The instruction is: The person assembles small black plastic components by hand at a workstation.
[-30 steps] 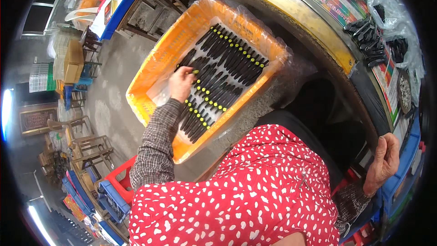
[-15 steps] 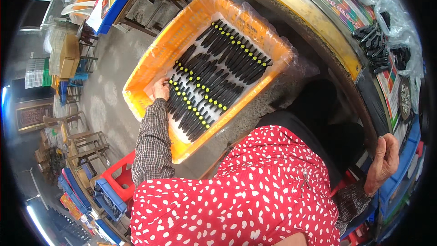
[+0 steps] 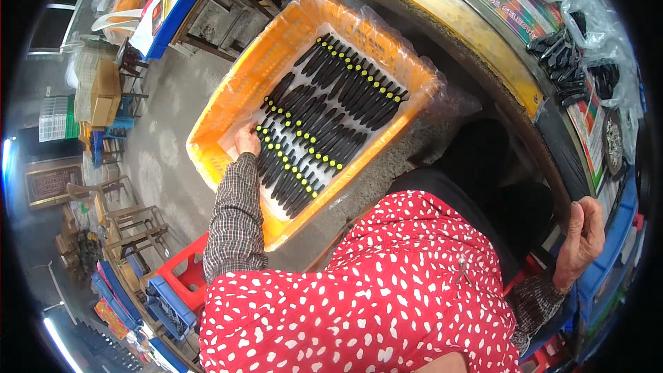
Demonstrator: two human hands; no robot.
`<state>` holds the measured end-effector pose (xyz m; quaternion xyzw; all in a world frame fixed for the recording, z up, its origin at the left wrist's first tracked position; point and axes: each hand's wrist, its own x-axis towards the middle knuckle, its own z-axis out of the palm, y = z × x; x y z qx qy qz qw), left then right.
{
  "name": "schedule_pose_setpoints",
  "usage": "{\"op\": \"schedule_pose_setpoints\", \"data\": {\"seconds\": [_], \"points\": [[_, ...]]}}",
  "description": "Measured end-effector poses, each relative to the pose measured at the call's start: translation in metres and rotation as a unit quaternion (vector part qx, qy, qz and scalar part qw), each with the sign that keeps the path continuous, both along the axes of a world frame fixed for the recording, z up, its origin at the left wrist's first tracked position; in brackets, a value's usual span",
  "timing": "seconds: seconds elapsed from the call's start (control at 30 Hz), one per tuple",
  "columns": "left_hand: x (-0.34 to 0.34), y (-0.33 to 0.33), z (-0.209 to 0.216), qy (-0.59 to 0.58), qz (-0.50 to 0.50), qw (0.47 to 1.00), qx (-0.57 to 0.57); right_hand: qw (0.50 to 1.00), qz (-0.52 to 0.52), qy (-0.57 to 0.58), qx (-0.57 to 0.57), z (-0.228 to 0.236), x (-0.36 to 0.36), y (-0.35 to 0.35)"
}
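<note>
My left hand (image 3: 247,141) is inside an orange plastic crate (image 3: 214,114), at the left end of a row of slim black handle-shaped pieces (image 3: 286,169). Its fingers are bent down and close together against the end piece; the tips are hidden, so what they hold cannot be made out. Each piece bears a round yellow-green dot. Several slanting rows lie on a white sheet (image 3: 269,200) in the crate, which is lined with clear plastic. My right hand (image 3: 581,238) is raised at the far right, thumb apart from loosely bent fingers, with nothing seen in it.
A worktable with a yellow edge (image 3: 449,10) curves along the right, bearing loose black parts (image 3: 558,62) and a clear plastic bag (image 3: 587,7). A blue bin (image 3: 611,255) stands beside my right hand. At left are a red stool (image 3: 190,273) and wooden chairs (image 3: 135,224).
My left hand has shifted slightly toward me along the end of the row. The right hand stays about where it was, and the view has tilted a little.
</note>
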<state>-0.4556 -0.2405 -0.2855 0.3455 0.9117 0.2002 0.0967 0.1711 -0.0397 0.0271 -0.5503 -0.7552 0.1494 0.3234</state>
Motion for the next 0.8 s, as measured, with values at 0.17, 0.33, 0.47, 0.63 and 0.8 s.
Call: {"op": "schedule_pose_setpoints", "data": {"seconds": [0.17,0.33,0.47,0.63,0.8], "points": [[0.005,0.009,-0.003,0.067,0.001,0.998,0.003,1.0,0.009,0.014,-0.01,0.009,0.003,-0.001],[0.056,0.057,0.04,0.131,-0.122,0.978,0.104,1.0,0.008,0.011,0.007,0.017,-0.009,-0.002],[0.144,0.117,0.12,-0.193,-0.167,0.95,0.182,0.997,0.058,0.018,0.037,0.023,-0.017,0.005],[0.291,0.168,0.301,-0.385,-0.412,0.791,0.236,0.997,0.059,0.019,0.051,0.021,0.0,0.006],[0.355,0.17,0.375,-0.563,-0.632,0.417,0.331,0.995,0.065,0.04,0.067,0.022,0.013,0.009]]}}
